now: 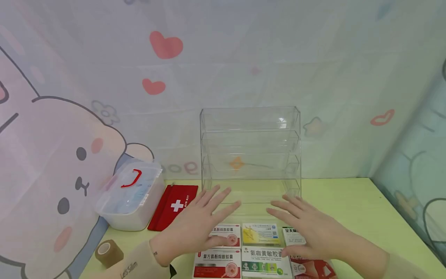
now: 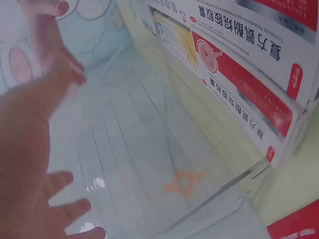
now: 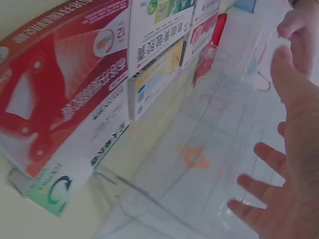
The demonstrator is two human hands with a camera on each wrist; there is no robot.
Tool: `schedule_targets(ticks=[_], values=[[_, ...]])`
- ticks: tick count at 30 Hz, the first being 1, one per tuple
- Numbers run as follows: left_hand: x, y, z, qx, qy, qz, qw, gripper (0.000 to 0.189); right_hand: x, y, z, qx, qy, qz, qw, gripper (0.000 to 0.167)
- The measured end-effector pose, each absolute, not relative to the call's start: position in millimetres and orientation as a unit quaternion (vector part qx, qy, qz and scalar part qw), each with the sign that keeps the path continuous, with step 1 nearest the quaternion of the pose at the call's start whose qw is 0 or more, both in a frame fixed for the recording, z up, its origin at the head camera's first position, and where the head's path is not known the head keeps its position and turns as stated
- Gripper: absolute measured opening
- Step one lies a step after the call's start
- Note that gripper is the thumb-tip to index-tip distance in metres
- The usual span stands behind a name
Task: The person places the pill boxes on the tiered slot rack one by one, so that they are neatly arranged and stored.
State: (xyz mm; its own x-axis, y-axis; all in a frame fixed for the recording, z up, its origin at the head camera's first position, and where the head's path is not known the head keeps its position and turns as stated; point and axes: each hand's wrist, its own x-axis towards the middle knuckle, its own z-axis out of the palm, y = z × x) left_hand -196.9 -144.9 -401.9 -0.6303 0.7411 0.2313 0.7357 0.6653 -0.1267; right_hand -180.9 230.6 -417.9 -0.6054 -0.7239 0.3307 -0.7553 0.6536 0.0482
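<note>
My left hand (image 1: 200, 223) is held with fingers spread above the left side of a group of medicine boxes, holding nothing. Opposite it, my right hand (image 1: 310, 230) also has its fingers extended, over the right-hand boxes. Below are two red-and-white capsule boxes (image 1: 216, 267), a yellow-and-white box (image 1: 261, 234) and a white box with a green band (image 1: 266, 263). A white box (image 1: 290, 236) and a red box (image 1: 313, 269) are partly covered by the right hand. Just beyond the fingertips stands a clear, tiered plastic rack (image 1: 251, 131); its tiers hold nothing.
At the left stands a white lidded box (image 1: 127, 223) with a red handle. Beside it lies a red first aid pouch (image 1: 174, 205), near the left forearm. A brown bandage roll (image 1: 113, 255) sits at the front left. A printed curtain (image 1: 230, 77) hangs behind the table.
</note>
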Motion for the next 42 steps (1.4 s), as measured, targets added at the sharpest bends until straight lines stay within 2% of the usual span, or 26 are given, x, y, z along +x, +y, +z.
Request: schedule_targets(ticks=[5, 8, 11, 14, 16, 22, 24, 26, 36, 42], values=[[-201.9, -152.2, -418.2, -0.301, -0.930, -0.062, 0.202, 0.090, -180.7, 249.3, -433.2, 0.331, -0.922, 0.100, 0.175, 0.058], [-205.4, -156.8, -430.6, -0.236, -0.942, -0.119, 0.207, 0.090, -182.8, 264.2, -450.0, 0.283, -0.932, 0.130, 0.188, 0.044], [-209.0, -160.2, -442.5, -0.183, -0.950, -0.163, 0.196, 0.093, -185.0, 280.8, -469.1, 0.246, -0.934, 0.158, 0.204, 0.037], [-212.4, -161.6, -451.0, -0.146, -0.953, -0.206, 0.170, 0.098, -184.4, 296.9, -485.1, 0.203, -0.942, 0.177, 0.201, 0.038], [-214.7, -161.7, -455.3, -0.129, -0.952, -0.231, 0.151, 0.100, -184.1, 306.2, -493.6, 0.172, -0.950, 0.194, 0.176, 0.043], [-220.8, -160.8, -466.7, -0.093, -0.946, -0.291, 0.106, 0.101, -187.8, 326.7, -509.3, 0.100, -0.961, 0.259, 0.021, 0.074], [-222.7, -160.8, -469.9, -0.086, -0.945, -0.299, 0.097, 0.101, -188.1, 330.2, -511.7, 0.089, -0.959, 0.268, -0.021, 0.080], [-224.9, -160.9, -472.7, -0.081, -0.945, -0.303, 0.094, 0.101, -188.0, 332.7, -514.1, 0.093, -0.957, 0.270, -0.041, 0.081], [-231.4, -158.3, -480.0, -0.065, -0.944, -0.314, 0.081, 0.093, -187.5, 336.4, -520.9, 0.143, -0.962, 0.230, -0.040, 0.067], [-232.6, -157.9, -482.9, -0.066, -0.942, -0.319, 0.081, 0.090, -189.3, 336.4, -520.8, 0.138, -0.962, 0.232, -0.039, 0.065]])
